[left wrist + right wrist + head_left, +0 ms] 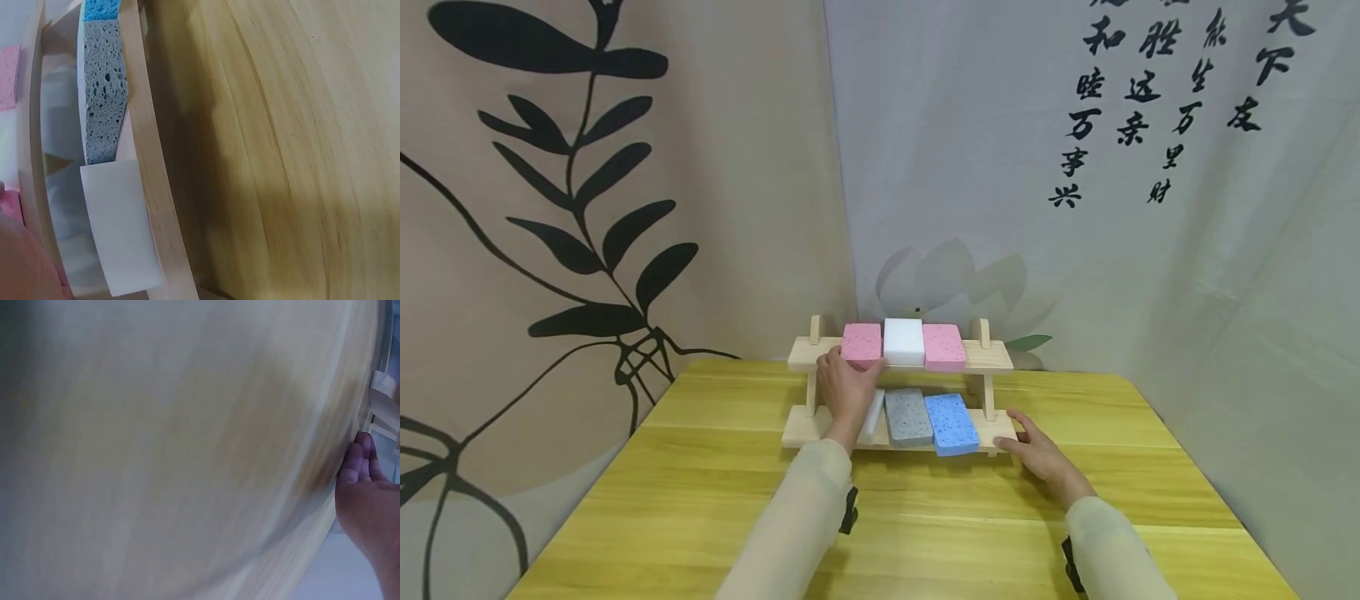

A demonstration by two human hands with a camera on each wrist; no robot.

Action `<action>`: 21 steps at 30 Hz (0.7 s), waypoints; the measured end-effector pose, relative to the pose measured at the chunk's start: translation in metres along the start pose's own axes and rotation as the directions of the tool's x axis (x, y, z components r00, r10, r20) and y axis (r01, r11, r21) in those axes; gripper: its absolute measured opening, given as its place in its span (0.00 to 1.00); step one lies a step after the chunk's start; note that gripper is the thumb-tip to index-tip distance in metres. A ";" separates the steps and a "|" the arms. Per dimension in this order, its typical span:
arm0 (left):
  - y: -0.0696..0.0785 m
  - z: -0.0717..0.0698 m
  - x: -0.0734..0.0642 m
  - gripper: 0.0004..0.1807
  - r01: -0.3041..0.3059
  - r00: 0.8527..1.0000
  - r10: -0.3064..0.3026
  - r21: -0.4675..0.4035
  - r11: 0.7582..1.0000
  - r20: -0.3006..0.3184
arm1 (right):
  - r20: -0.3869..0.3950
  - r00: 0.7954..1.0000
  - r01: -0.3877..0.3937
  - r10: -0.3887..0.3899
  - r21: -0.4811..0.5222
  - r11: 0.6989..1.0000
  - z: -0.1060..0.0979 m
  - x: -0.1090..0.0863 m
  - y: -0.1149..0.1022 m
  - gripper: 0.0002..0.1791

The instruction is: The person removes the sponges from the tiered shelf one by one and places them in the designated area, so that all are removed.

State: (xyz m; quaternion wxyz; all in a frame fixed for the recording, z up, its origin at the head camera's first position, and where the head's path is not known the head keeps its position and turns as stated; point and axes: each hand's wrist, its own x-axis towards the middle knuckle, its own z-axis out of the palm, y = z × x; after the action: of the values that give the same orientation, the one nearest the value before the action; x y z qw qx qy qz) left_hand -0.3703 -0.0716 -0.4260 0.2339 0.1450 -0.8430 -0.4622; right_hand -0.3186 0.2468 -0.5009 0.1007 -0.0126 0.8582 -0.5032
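A two-tier wooden rack (801,423) stands on the table. On its upper shelf are a left pink sponge (862,337), a white sponge (904,342) and a right pink sponge (944,347). My left hand (848,387) holds the left pink sponge by its lower part, thumb at its right corner. The lower shelf carries a white sponge (122,228), partly hidden by that hand in the head view, a grey sponge (908,417) and a blue sponge (952,425), which leans over the front edge. My right hand (1041,457) grips the lower shelf's right end between thumb and fingers.
The wood-grain table (940,533) extends in front of the rack and to both sides. Close behind the rack hangs a cloth backdrop (955,167) with printed leaves and writing. Upright pegs (984,333) rise at the back of the upper shelf.
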 end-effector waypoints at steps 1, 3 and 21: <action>0.000 0.000 0.000 0.47 -0.001 1.000 0.001 -0.012 1.000 0.002 | 0.003 1.000 -0.001 0.001 0.004 1.000 0.000 0.000 0.000 0.47; -0.001 -0.001 0.000 0.47 -0.005 1.000 0.005 -0.031 0.999 0.005 | 0.006 1.000 -0.008 0.008 0.026 1.000 0.001 0.001 0.001 0.47; -0.010 -0.029 0.014 0.44 -0.086 0.996 0.086 -0.157 0.984 -0.005 | -0.002 1.000 -0.013 0.013 0.034 0.999 0.003 -0.001 0.002 0.45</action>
State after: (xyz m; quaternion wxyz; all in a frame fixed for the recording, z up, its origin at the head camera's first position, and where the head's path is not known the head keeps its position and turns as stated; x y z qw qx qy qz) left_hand -0.3665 -0.1035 -0.4172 0.2634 0.0892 -0.8097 -0.5168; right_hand -0.3173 0.2452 -0.5039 0.1034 -0.0046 0.8498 -0.5168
